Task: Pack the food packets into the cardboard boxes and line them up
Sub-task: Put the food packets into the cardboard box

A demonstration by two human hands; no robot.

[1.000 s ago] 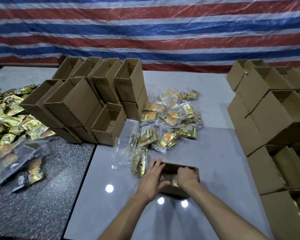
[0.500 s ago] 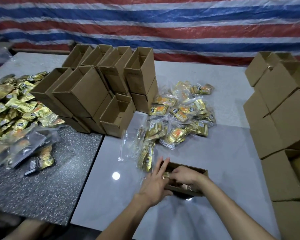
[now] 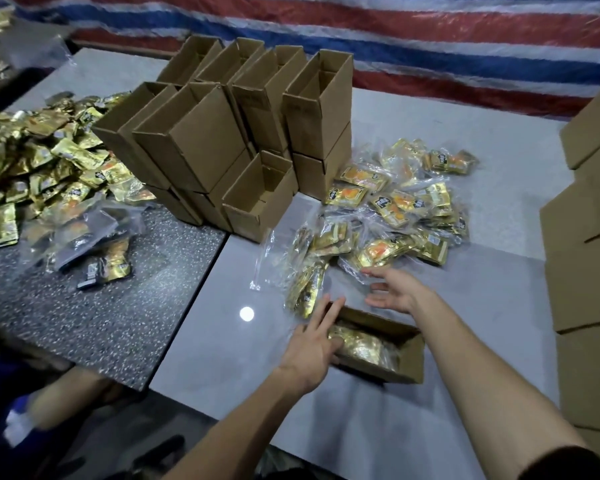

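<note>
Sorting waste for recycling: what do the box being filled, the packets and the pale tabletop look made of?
The box: plain brown cardboard, matte, with folded edges. The packets: shiny gold foil or metallised film, judging by the glints, bundled in clear crinkled plastic bags. The pale tabletop: glossy and hard, with a sharp bright reflection, perhaps polished stone or tile.

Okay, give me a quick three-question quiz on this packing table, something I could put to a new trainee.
1. True or false: the right hand is holding a packet.
2. What lies in the open box nearest the person? A) gold packets B) nothing C) a roll of tape
3. Fill in: the ___ hand is at the end of that box, while the other hovers by the loose pile.

Key: 1 false, it is open and empty. 2 A. 3 left hand.
</note>
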